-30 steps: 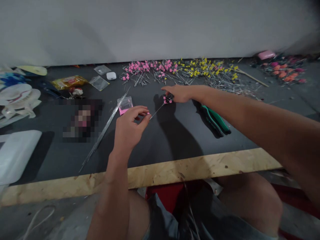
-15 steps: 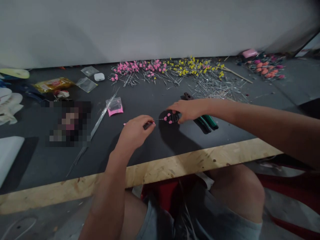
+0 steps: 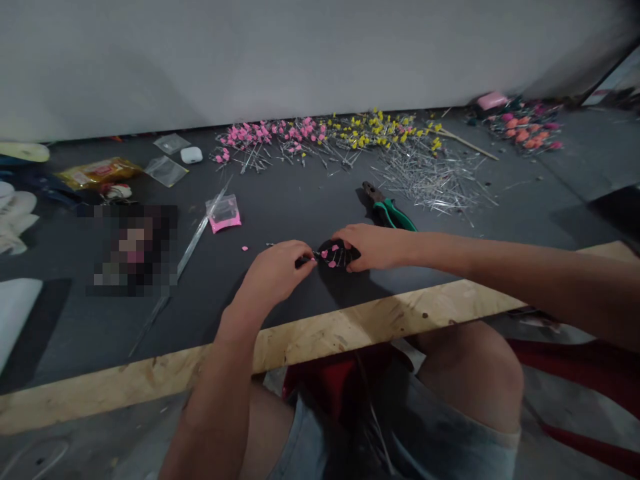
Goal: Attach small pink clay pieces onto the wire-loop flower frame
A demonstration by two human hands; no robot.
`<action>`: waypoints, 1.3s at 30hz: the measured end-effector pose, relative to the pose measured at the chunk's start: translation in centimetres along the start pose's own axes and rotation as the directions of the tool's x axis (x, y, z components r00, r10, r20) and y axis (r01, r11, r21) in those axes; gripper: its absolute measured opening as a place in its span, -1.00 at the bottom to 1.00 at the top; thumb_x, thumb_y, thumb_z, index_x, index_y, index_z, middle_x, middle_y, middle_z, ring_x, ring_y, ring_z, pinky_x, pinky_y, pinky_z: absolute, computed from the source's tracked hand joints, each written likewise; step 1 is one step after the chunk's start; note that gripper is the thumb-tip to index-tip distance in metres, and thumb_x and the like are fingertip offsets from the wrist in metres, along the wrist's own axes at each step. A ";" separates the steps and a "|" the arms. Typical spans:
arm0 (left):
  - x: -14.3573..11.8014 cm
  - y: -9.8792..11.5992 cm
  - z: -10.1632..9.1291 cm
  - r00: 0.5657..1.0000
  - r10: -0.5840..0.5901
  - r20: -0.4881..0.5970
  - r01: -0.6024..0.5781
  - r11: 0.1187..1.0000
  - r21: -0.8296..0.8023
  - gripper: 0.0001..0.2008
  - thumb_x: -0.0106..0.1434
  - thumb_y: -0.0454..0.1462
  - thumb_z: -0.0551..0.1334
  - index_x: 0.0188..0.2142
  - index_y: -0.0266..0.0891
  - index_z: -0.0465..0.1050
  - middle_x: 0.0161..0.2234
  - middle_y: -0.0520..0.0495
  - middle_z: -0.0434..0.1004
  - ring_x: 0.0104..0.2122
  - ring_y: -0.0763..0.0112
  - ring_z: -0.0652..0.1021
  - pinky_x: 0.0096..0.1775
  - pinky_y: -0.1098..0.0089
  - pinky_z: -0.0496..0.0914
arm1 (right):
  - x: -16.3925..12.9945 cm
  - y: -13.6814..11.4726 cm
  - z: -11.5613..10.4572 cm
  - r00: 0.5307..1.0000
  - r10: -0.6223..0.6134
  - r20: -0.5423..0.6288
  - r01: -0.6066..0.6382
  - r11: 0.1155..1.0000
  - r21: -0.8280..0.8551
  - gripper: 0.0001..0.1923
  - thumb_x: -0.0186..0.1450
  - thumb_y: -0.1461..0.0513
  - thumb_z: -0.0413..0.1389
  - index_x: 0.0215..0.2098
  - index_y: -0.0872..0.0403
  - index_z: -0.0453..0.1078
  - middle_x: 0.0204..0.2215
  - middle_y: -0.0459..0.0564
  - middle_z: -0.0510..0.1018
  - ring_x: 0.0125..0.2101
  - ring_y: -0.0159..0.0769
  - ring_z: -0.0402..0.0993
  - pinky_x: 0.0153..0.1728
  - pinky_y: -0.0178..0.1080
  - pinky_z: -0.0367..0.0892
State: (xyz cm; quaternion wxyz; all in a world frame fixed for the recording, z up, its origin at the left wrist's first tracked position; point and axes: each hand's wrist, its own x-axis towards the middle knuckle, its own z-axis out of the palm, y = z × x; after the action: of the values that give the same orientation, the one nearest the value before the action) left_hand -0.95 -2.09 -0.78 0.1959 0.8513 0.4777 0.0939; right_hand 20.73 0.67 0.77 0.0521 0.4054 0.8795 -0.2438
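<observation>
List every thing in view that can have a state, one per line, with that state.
left hand: closed, pinching a thin wire.
right hand: closed around a dark piece studded with pink beads.
pliers: lying flat on the table, jaws shut, unheld.
small plastic bag with pink beads: lying flat, unheld.
white earbud case: shut.
loose pink bead: alone on the mat.
wire bundle: lying straight, untouched.

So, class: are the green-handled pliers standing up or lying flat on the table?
Lying flat: the green-handled pliers rest lengthwise on the dark table.

no readable text anywhere; yellow packet (image 3: 97, 171) print too blurred
</observation>
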 end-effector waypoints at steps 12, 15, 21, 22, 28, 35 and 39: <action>-0.5 0.0 0.2 0.997 0.031 0.071 -0.034 0.998 0.048 -0.75 0.29 -0.16 0.07 -0.25 -0.24 0.46 -0.10 -0.10 0.51 -0.09 0.23 0.47 -0.04 0.23 0.32 | -0.6 -1.5 2.4 0.998 0.010 -0.057 -0.007 0.999 0.054 -0.53 0.15 0.20 0.15 0.00 0.17 0.26 -0.14 0.18 0.45 -0.12 -0.05 0.37 -0.16 -0.16 0.24; -0.6 -0.1 0.2 0.996 0.039 0.077 -0.043 0.998 0.056 -0.74 0.29 -0.16 0.08 -0.25 -0.24 0.46 -0.09 -0.10 0.51 -0.07 0.22 0.46 -0.03 0.22 0.32 | -0.8 -1.7 2.4 0.998 0.009 -0.058 -0.006 0.998 0.058 -0.56 0.15 0.20 0.15 -0.02 0.18 0.27 -0.15 0.19 0.45 -0.12 -0.03 0.38 -0.16 -0.14 0.24; -0.5 0.0 0.1 0.996 0.030 0.080 -0.033 0.999 0.036 -0.76 0.29 -0.17 0.08 -0.27 -0.24 0.46 -0.10 -0.10 0.52 -0.08 0.24 0.46 -0.02 0.23 0.31 | -1.0 -2.4 2.0 0.998 0.007 -0.059 -0.004 0.999 0.050 -0.57 0.16 0.22 0.15 -0.02 0.20 0.27 -0.17 0.19 0.44 -0.16 -0.05 0.39 -0.19 -0.14 0.25; -0.4 0.0 0.1 0.997 0.028 0.078 -0.031 0.999 0.033 -0.76 0.29 -0.17 0.08 -0.27 -0.24 0.46 -0.10 -0.09 0.52 -0.08 0.25 0.47 -0.02 0.23 0.31 | -1.0 -2.5 2.0 0.998 0.004 -0.060 -0.001 0.999 0.048 -0.58 0.16 0.22 0.15 -0.03 0.20 0.28 -0.18 0.19 0.45 -0.17 -0.06 0.40 -0.20 -0.14 0.25; -0.4 0.0 0.1 0.997 0.020 0.078 -0.022 0.999 0.024 -0.78 0.27 -0.17 0.10 -0.32 -0.23 0.47 -0.10 -0.08 0.51 -0.09 0.24 0.46 -0.03 0.23 0.32 | -1.0 -3.1 1.8 0.999 0.004 -0.050 -0.002 0.999 0.042 -0.64 0.18 0.23 0.13 -0.08 0.21 0.29 -0.21 0.18 0.46 -0.21 -0.10 0.40 -0.22 -0.17 0.23; -0.2 0.0 0.0 0.997 0.007 0.078 -0.008 1.000 0.009 -0.78 0.26 -0.18 0.11 -0.35 -0.23 0.47 -0.09 -0.10 0.51 -0.08 0.23 0.46 -0.04 0.22 0.32 | -1.0 -3.4 1.8 0.999 0.001 -0.038 -0.001 1.000 0.013 -0.69 0.20 0.22 0.10 -0.11 0.20 0.29 -0.24 0.15 0.46 -0.23 -0.12 0.39 -0.25 -0.19 0.21; -0.1 0.0 0.0 0.996 0.006 0.090 -0.005 1.000 -0.005 -0.77 0.26 -0.18 0.12 -0.38 -0.25 0.48 -0.09 -0.13 0.51 -0.08 0.23 0.46 -0.03 0.22 0.32 | -1.0 -3.5 2.0 0.999 0.012 -0.044 -0.011 1.000 0.020 -0.68 0.20 0.22 0.11 -0.10 0.20 0.28 -0.22 0.16 0.46 -0.22 -0.12 0.39 -0.25 -0.19 0.21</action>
State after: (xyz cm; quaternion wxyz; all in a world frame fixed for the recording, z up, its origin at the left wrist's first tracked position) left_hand -1.02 -2.17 -0.77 0.2193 0.8555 0.4656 0.0571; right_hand 18.60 -2.83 0.65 0.0302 0.4160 0.8757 -0.2430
